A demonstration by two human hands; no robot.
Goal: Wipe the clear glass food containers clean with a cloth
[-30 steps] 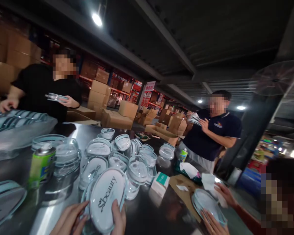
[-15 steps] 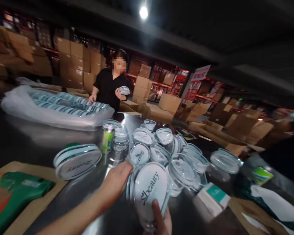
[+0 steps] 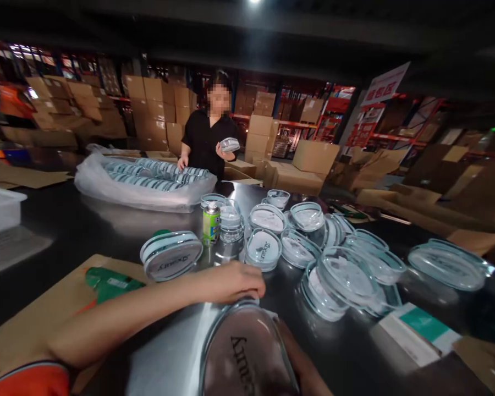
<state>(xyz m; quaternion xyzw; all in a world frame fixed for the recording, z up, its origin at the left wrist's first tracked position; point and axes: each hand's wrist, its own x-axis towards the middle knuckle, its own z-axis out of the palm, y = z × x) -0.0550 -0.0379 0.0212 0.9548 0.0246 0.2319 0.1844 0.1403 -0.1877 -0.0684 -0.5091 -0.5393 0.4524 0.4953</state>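
Close in front of me is an oval clear cosmetic case (image 3: 247,352) with dark lettering ending in "eauty"; its lower end is cut off by the frame. My right hand (image 3: 301,352) grips its right side, with most of the fingers hidden behind it. At the top rim, my left hand (image 3: 243,280) is closed with curled fingers; its fingertips are hidden. Beyond my hands lies a loose pile of similar clear cases (image 3: 305,253). One more case (image 3: 171,256) lies left of the pile, above my left forearm.
A green spray can (image 3: 210,224) stands beside the pile. At left, a green glue gun (image 3: 113,283) lies on cardboard (image 3: 28,313). A white-and-teal box (image 3: 416,335) is at right. Across the table, a co-worker (image 3: 208,137) holds a case beside a plastic bag (image 3: 144,201) full of cases.
The case in my hands has come nearer and lower, and its face looks darker. My left hand has shifted from its left edge to the top rim. The view has turned left.
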